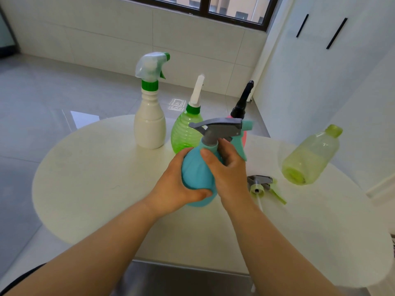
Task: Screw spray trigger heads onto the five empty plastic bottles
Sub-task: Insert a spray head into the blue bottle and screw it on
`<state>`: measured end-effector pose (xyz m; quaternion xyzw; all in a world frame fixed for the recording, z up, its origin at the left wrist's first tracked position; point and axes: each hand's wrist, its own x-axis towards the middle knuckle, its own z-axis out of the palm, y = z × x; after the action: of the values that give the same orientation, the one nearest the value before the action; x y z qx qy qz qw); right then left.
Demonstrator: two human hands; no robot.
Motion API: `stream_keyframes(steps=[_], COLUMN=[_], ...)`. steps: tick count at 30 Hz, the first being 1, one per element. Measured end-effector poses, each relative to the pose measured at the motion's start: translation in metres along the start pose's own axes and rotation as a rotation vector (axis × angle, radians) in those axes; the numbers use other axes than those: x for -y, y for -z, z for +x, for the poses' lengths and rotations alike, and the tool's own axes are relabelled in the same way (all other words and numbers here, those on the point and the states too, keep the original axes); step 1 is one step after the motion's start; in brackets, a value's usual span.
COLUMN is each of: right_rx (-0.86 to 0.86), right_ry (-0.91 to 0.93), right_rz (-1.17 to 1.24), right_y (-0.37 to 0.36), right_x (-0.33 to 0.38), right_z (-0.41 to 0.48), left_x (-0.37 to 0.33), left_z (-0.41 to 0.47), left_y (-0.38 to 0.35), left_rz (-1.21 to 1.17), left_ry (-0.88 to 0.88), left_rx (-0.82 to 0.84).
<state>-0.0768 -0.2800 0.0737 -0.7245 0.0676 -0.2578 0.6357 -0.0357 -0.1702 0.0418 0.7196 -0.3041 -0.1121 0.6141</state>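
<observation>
1. Two hands work on one thing. The round teal plastic bottle (197, 178) stands near the middle of the white round table (96, 167), and the grey-and-teal spray trigger head (220, 127) sits upright on its neck.
2. The left hand (177, 184) grips the bottle's belly from the left, with the thumb across the lower front and the fingers curling behind.
3. The right hand (228, 167) is curled round the neck just under the grey head, with its thumb on the teal shoulder. The teal lever sticks out to the right past its knuckles.
4. Empty and thin-walled, the bottle is probably light and would dent under a hard squeeze. The smooth belly could spin in the palm, so a broad, low hold suits it.
5. The turning force is best applied at the collar. The lever and nozzle look more likely to flex or strain.
6. Fingers hide the collar, so I cannot tell how far the thread is seated.
7. Behind stand a tall white bottle (149, 124) and a ribbed green bottle (184, 133), both already fitted with heads.
8. A clear yellow-green bottle (310, 159) lies on its side well to the right. A loose grey-and-lime trigger head (263, 184) lies just beside the right wrist, between it and that bottle.
</observation>
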Motion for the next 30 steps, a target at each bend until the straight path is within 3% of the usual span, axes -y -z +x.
stream_keyframes(steps=[3, 6, 11, 15, 21, 27, 30], right_rx=[-0.053, -0.036, 0.272, 0.423, 0.357, 0.541, 0.541], right_ry=[-0.085, -0.034, -0.054, -0.029, -0.034, -0.024, 0.005], right_rz=[0.019, -0.024, -0.03, -0.137, -0.076, -0.134, -0.135], right_y=[-0.003, -0.002, 0.021, 0.046, 0.061, 0.038, 0.034], right_x=[-0.002, 0.0, 0.004, 0.003, 0.019, 0.039, 0.039], right_z=[0.002, 0.003, 0.002, 0.002, 0.02, 0.039, 0.04], left_x=[0.001, 0.002, 0.003, 0.003, 0.004, 0.004, 0.005], left_z=[0.0, 0.001, 0.003, 0.005, 0.006, 0.006, 0.006], left_y=[0.002, 0.004, 0.007, 0.011, 0.013, 0.014, 0.014], left_rz=[0.008, -0.001, -0.028, -0.029, -0.026, -0.032, -0.024], left_ry=[-0.009, -0.013, 0.0, 0.017, 0.032, 0.039, 0.04], left_rx=[0.017, 0.032, 0.078, 0.112, 0.158, 0.161, 0.166])
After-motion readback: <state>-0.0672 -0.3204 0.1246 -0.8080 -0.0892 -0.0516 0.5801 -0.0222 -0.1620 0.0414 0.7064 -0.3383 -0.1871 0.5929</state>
